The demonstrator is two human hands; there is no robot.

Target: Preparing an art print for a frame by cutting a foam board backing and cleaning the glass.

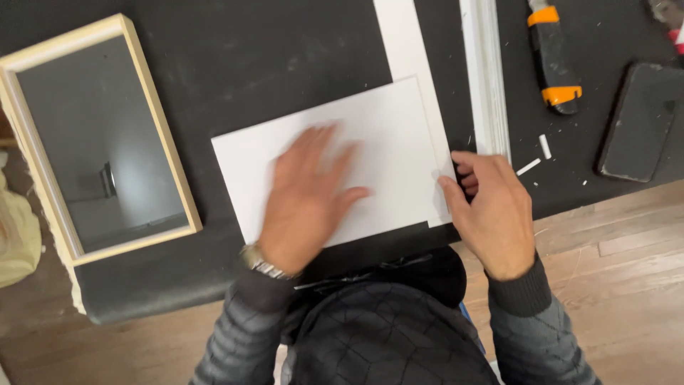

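Observation:
A white rectangular board (385, 135) lies on a black mat (271, 57), slightly tilted. My left hand (308, 196) rests flat on its middle with fingers spread; it is blurred. My right hand (490, 210) pinches the board's right edge near the lower corner, thumb on top and fingers curled under. A narrow white strip (406, 39) runs from under the board toward the far edge.
A pale wooden frame with a grey panel (100, 135) lies at the left. A white moulding strip (486, 71) lies right of the board. A black and orange utility knife (552, 60) and a dark phone (641, 121) sit far right, with small white scraps (538, 157). Wood floor lies below.

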